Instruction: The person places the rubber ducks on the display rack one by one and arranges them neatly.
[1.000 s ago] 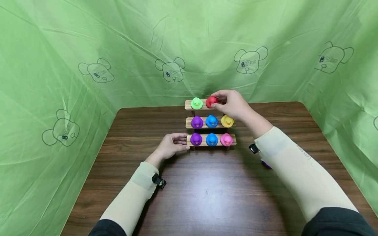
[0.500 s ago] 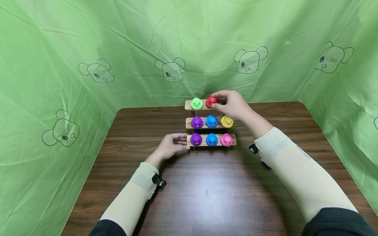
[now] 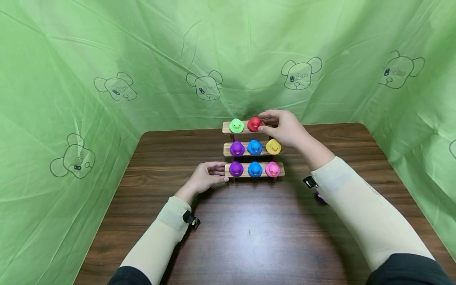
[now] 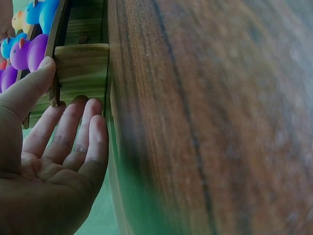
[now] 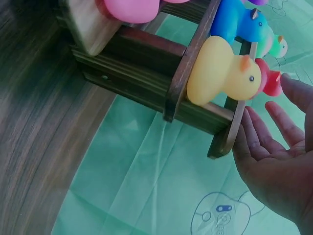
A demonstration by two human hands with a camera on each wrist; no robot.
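A three-tier wooden display stand (image 3: 229, 171) holds toy ducks at the back of the table. My left hand (image 3: 203, 177) grips the left end of its lowest shelf, thumb at the front edge and fingers further back. On the top shelf sit a green duck (image 3: 236, 126) and a red duck (image 3: 254, 124). My right hand (image 3: 287, 127) is beside the red duck, thumb tip close to it, fingers loosely spread. Whether the thumb touches it, I cannot tell. The middle shelf carries purple, blue and yellow ducks (image 3: 273, 147); the lowest has purple, blue and pink ones (image 3: 272, 169).
A purple object (image 3: 320, 198), partly hidden by the right forearm, lies on the wooden table (image 3: 249, 237). Green cloth (image 3: 249, 47) with bear-like drawings hangs behind the table and at both sides. The stand is close to the table's back edge.
My right hand has let go of the red duck and shifted slightly right, showing more of the duck. My left hand stays at the stand.
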